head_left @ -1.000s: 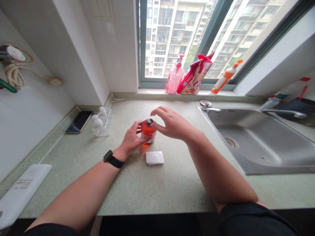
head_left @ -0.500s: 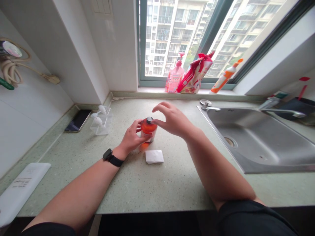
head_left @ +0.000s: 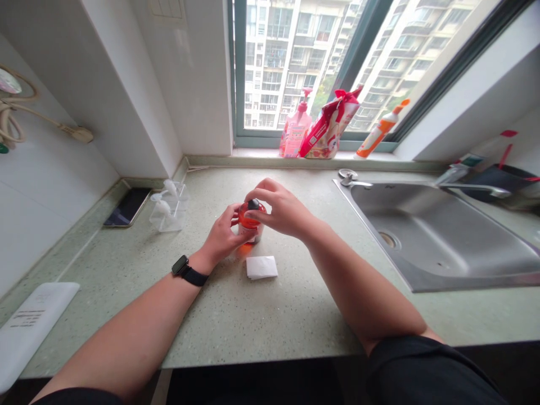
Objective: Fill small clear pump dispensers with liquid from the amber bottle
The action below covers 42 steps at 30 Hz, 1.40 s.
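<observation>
An orange-red bottle (head_left: 250, 233) with a black cap (head_left: 253, 205) and a pale label stands upright on the counter. My left hand (head_left: 224, 235), with a dark watch on its wrist, is wrapped round the bottle's body from the left. From the right, my right hand (head_left: 280, 205) reaches over the top, its thumb and curled fingers closed about the cap. Just in front of the bottle lies a folded white paper (head_left: 261, 267). To the left, a clear plastic holder (head_left: 171, 216) carries white pump heads.
A phone (head_left: 127, 207) lies near the left wall, and a white flat board (head_left: 40, 320) at the front left. The steel sink (head_left: 426, 236) is on the right. A pink pump bottle (head_left: 296, 132), a red bag (head_left: 331, 126) and an orange-white bottle (head_left: 379, 133) stand on the windowsill.
My right hand has moved left and down onto the cap, its fingers closing round it. My left hand keeps its hold on the bottle. The view has shifted slightly.
</observation>
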{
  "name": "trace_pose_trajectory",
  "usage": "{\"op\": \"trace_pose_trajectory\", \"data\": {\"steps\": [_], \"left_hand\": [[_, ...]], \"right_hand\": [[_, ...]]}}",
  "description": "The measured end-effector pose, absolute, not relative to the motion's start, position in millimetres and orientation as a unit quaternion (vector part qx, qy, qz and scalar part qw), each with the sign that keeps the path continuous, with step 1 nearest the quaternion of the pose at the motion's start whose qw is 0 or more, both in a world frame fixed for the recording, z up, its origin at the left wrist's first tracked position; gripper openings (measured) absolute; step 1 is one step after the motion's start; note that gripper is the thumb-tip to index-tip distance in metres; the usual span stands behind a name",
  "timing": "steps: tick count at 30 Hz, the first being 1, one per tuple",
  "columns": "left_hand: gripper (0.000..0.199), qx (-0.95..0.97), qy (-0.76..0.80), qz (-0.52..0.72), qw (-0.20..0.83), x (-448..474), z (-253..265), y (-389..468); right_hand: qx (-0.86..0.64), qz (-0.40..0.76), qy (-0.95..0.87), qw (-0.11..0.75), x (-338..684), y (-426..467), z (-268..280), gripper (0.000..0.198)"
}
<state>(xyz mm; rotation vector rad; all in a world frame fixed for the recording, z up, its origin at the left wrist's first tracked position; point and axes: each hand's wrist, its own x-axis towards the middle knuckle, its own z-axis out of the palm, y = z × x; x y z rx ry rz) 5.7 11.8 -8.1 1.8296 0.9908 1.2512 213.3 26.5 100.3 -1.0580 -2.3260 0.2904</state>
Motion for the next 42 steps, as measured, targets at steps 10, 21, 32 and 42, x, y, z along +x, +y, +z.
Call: {"op": "trace_pose_trajectory", "data": {"steps": [10,21,32,42], "left_hand": [[0.069,0.709,0.376,0.479,0.356,5.5,-5.1,10.6],[0.073,0.73,0.395,0.45,0.329,2.0,-6.3,13.4],[0.082,0.746,0.416,0.435,0.286,-1.8,-5.1,13.4],[0.079,0.713,0.444,0.459,0.291,8.1,9.9,10.1]], "right_hand": [[-0.299,0.098,-0.892,0.325,221.1,31.0,102.0,0.03],[-0.464,0.023,-0.742,0.484,343.8,66.8,102.6,0.018],[-0.628,0.129,-0.692,0.331,376.2,59.4,-11.9,0.01],[-0.625,0.124,-0.726,0.26,379.9,62.6,-10.9,0.005]]}}
